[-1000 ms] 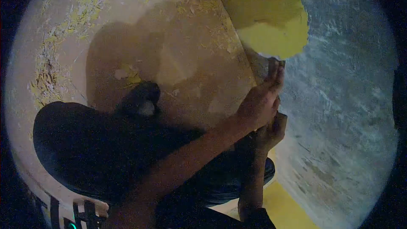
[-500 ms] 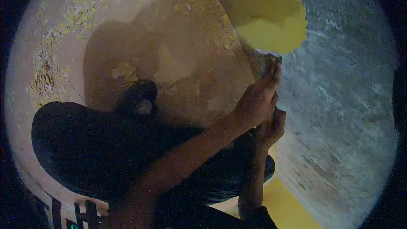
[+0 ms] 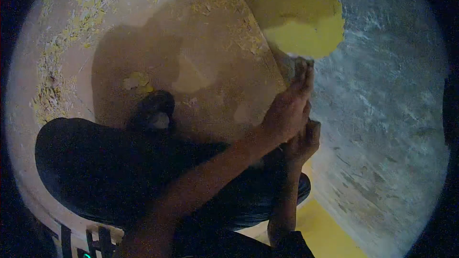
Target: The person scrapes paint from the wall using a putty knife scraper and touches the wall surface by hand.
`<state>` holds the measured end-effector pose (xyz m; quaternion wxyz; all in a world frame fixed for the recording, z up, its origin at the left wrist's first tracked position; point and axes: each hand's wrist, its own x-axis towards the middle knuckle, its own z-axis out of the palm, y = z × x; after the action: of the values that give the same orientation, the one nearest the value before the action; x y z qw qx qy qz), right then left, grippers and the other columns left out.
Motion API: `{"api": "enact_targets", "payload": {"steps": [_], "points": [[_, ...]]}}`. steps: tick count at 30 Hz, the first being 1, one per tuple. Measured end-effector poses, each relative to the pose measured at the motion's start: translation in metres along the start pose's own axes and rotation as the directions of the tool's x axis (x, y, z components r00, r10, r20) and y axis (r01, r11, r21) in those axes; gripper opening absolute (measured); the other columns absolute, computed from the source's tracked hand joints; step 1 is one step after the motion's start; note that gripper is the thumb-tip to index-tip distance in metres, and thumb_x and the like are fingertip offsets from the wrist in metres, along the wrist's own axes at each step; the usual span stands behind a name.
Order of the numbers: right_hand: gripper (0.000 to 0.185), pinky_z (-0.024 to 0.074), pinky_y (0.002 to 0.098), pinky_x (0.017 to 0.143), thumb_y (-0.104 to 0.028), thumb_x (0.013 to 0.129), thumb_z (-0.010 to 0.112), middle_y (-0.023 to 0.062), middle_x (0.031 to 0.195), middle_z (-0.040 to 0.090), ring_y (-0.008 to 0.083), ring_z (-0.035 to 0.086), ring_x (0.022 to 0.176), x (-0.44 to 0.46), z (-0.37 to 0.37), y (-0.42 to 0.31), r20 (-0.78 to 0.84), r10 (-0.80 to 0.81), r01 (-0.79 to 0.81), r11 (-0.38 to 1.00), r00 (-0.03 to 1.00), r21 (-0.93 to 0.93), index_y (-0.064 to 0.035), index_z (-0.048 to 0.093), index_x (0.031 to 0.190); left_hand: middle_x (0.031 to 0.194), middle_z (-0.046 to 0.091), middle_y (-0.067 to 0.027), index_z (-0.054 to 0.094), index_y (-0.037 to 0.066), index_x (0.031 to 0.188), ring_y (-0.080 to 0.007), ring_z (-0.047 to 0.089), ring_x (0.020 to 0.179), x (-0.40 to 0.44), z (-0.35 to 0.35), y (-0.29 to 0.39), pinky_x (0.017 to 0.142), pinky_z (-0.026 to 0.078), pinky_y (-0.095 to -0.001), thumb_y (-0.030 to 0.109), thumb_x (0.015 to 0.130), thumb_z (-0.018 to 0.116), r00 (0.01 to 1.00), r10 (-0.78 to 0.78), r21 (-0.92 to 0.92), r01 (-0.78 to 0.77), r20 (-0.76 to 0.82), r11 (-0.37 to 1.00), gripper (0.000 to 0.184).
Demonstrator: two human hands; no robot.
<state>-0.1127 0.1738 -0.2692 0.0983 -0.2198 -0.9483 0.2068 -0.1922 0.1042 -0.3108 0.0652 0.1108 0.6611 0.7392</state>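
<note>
A grey, scuffed wall [image 3: 382,114] has a ragged-edged patch of yellow coating [image 3: 306,38] on its upper part. My left hand [image 3: 289,112] lies along the wall's lower edge, fingers pressed together on a dark flat scraper [image 3: 300,63] whose end meets the bottom of the yellow patch. Just below it, my right hand [image 3: 304,142] is closed around the rear of the same tool, and its handle is mostly hidden by the fingers.
Yellow flakes [image 3: 50,88] lie scattered over the brown floor [image 3: 201,110]. My folded legs [image 3: 119,172] in dark trousers fill the lower middle, with a dark foot [image 3: 155,110] beyond. Another yellow area [image 3: 325,229] is at the lower right. Dark bars [image 3: 91,243] show at bottom left.
Both hands have shifted slightly up and to the left in the view, still on the scraper. The yellow patch also sits slightly farther up and left.
</note>
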Motion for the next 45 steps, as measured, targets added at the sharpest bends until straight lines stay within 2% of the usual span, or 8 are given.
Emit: {"api": "enact_targets", "payload": {"steps": [5, 7, 10, 13, 15, 23, 25, 45], "points": [[0.034, 0.0398, 0.0256, 0.066, -0.029, 0.083, 0.068, 0.0009, 0.075, 0.049, 0.0119, 0.043, 0.073, -0.001, 0.002, -0.005, 0.003, 0.081, -0.081, 0.989, 0.997, 0.12, -0.0038, 0.045, 0.081, 0.141, 0.02, -0.0388, 0.015, -0.009, 0.141, -0.0499, 0.042, 0.119, -0.002, 0.011, -0.01, 0.093, 0.046, -0.045, -0.002, 0.075, 0.054, 0.997, 0.056, 0.097, -0.051, -0.052, 0.994, 0.077], [0.033, 0.0401, 0.0254, 0.067, -0.028, 0.082, 0.069, 0.0011, 0.074, 0.05, 0.012, 0.044, 0.073, -0.005, -0.002, -0.002, 0.001, 0.083, -0.082, 0.986, 0.997, 0.145, -0.0043, 0.046, 0.081, 0.144, 0.024, -0.0305, 0.016, 0.002, 0.145, -0.0495, 0.043, 0.117, -0.002, 0.013, -0.008, 0.091, 0.047, -0.0477, -0.003, 0.075, 0.055, 0.993, 0.042, 0.018, -0.04, -0.108, 0.999, 0.08], [0.03, 0.0407, 0.0257, 0.067, -0.026, 0.082, 0.069, 0.0018, 0.075, 0.052, 0.012, 0.045, 0.073, 0.002, -0.002, -0.003, 0.008, 0.1, -0.1, 0.993, 0.995, 0.066, -0.0048, 0.047, 0.081, 0.145, 0.021, -0.0299, 0.015, 0.001, 0.145, -0.0492, 0.04, 0.12, -0.002, 0.006, -0.003, 0.094, 0.045, -0.0464, -0.003, 0.076, 0.054, 0.998, -0.066, -0.018, 0.066, -0.01, 0.998, 0.08], [0.027, 0.0416, 0.0262, 0.067, -0.023, 0.083, 0.067, 0.0027, 0.076, 0.055, 0.0124, 0.047, 0.073, 0.005, 0.002, -0.008, 0.066, 0.065, -0.05, 0.977, 0.996, -0.207, -0.0041, 0.049, 0.082, 0.147, 0.018, -0.0285, 0.014, 0.001, 0.145, -0.0478, 0.038, 0.123, 0.0, 0.006, -0.007, 0.095, 0.044, -0.0462, -0.002, 0.076, 0.055, 0.993, 0.059, 0.039, -0.055, -0.101, 0.998, 0.08], [0.024, 0.0421, 0.0266, 0.067, -0.021, 0.084, 0.066, 0.0038, 0.077, 0.057, 0.0128, 0.048, 0.073, 0.003, 0.004, -0.003, -0.009, 0.089, -0.087, 0.989, 0.996, 0.118, -0.004, 0.05, 0.083, 0.144, 0.018, -0.0341, 0.013, -0.005, 0.143, -0.0486, 0.035, 0.125, -0.001, 0.008, -0.009, 0.098, 0.042, -0.0452, -0.004, 0.074, 0.054, 0.997, 0.051, 0.043, -0.048, -0.062, 0.998, 0.081], [0.027, 0.0401, 0.0257, 0.064, -0.026, 0.084, 0.065, 0.0017, 0.073, 0.051, 0.0117, 0.045, 0.07, 0.002, -0.001, -0.007, -0.002, 0.017, -0.016, 0.997, 1.0, 0.075, -0.0031, 0.05, 0.083, 0.141, 0.02, -0.0379, 0.012, -0.011, 0.141, -0.0478, 0.025, 0.132, 0.004, -0.001, 0.0, 0.101, 0.039, -0.044, -0.005, 0.072, 0.054, 0.999, -0.03, -0.059, 0.031, 0.013, 0.998, 0.08], [0.029, 0.0394, 0.0256, 0.063, -0.027, 0.084, 0.065, 0.0017, 0.073, 0.049, 0.0117, 0.044, 0.07, 0.004, 0.003, -0.011, 0.008, 0.001, -0.001, 0.998, 1.0, 0.059, -0.0025, 0.049, 0.083, 0.143, 0.019, -0.0367, 0.012, -0.012, 0.14, -0.0459, 0.023, 0.134, 0.004, 0.0, -0.002, 0.101, 0.04, -0.0433, -0.005, 0.072, 0.054, 0.994, 0.09, 0.045, -0.087, -0.055, 0.995, 0.081], [0.029, 0.0384, 0.0248, 0.066, -0.025, 0.084, 0.065, -0.0001, 0.073, 0.048, 0.0119, 0.042, 0.071, 0.001, 0.009, -0.008, -0.03, 0.137, -0.129, 0.973, 0.99, 0.194, -0.0036, 0.047, 0.078, 0.14, 0.023, -0.039, 0.014, -0.012, 0.14, -0.0489, 0.029, 0.13, 0.005, 0.0, -0.005, 0.101, 0.039, -0.0439, -0.002, 0.075, 0.051, 0.998, 0.062, 0.098, -0.06, -0.014, 0.993, 0.076]]}}
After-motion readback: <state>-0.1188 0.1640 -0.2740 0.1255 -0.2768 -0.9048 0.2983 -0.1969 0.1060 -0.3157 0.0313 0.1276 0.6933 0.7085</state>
